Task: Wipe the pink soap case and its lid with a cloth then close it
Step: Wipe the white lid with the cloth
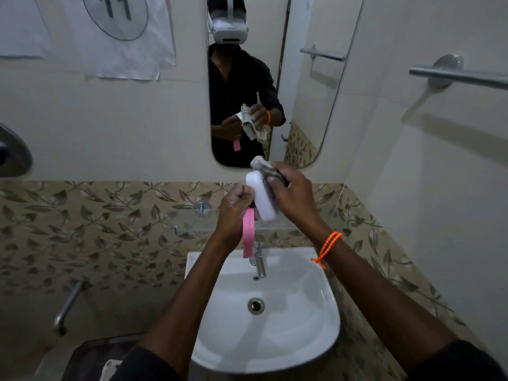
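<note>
Above the white sink [316,312], my left hand [233,213] grips the pink soap case [248,235] and its pale lid [261,198] together, while my right hand [295,196] presses a bunched cloth [265,167] against the lid.

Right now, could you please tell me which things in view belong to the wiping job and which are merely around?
In the job: left hand holding pink soap case and white lid; right hand pressing cloth.

Merely around: sink, tap, mirror, towel bar.
</note>
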